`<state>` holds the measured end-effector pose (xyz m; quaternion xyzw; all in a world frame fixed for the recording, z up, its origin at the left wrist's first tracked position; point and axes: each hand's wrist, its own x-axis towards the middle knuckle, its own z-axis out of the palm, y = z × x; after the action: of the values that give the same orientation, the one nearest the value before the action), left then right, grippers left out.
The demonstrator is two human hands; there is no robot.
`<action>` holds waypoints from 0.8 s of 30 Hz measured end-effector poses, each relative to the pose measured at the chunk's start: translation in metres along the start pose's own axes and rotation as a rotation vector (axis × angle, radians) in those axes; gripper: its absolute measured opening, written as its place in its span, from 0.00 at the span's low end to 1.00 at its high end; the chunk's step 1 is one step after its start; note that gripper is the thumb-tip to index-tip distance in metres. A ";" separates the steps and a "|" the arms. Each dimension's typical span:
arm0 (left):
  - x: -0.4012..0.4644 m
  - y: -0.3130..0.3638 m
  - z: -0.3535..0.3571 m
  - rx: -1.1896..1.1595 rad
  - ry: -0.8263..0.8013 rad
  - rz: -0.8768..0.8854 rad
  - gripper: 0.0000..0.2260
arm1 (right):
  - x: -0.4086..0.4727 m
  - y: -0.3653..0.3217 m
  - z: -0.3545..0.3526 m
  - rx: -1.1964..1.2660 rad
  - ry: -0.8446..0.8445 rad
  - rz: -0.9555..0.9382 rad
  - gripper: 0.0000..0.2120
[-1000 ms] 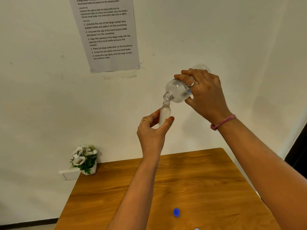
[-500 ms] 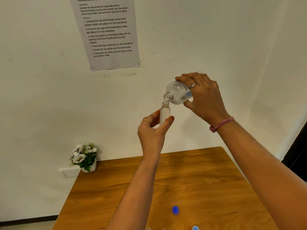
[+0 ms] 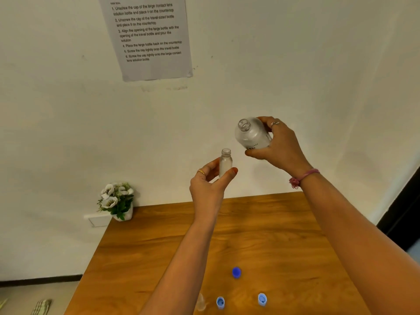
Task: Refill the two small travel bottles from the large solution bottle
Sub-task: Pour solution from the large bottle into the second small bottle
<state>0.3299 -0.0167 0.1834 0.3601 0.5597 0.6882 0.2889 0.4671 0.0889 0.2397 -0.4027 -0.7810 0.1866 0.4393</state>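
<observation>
White wall (image 3: 295, 64) fills the background, with a printed instruction sheet (image 3: 150, 37) taped near the top, and a wooden table (image 3: 272, 235) is seen below it. At the far left corner of the table a small pot of white flowers (image 3: 117, 201) is placed against the wall. A small travel bottle (image 3: 225, 163) is held upright and uncapped above the table by the left hand (image 3: 210, 185), pinched between the thumb and the fingers, which are closed around its lower body. The large solution bottle (image 3: 252, 135) is gripped by the right hand (image 3: 279, 146), whose fingers are wrapped around its body; it is tilted with its open neck pointing up and to the left, just above and to the right of the travel bottle and apart from it. On the table near the front edge a dark blue cap (image 3: 236, 272) is seen, and closer still two light blue caps (image 3: 220, 302) (image 3: 262, 299) are lying well apart. Just left of them a second small clear bottle (image 3: 201, 302) is standing, partly hidden by the left forearm
</observation>
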 end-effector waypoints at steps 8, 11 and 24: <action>-0.032 -0.063 -0.011 0.110 -0.040 -0.135 0.22 | -0.040 0.041 0.031 0.157 -0.167 0.257 0.37; -0.047 -0.087 -0.015 0.166 -0.042 -0.182 0.21 | -0.058 0.052 0.043 0.192 -0.225 0.326 0.37; -0.126 -0.199 -0.025 0.416 -0.062 -0.406 0.18 | -0.117 0.091 0.070 0.217 -0.372 0.423 0.37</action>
<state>0.3802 -0.0907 -0.0361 0.3132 0.7401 0.4756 0.3577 0.4844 0.0563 0.0799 -0.4663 -0.7223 0.4268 0.2806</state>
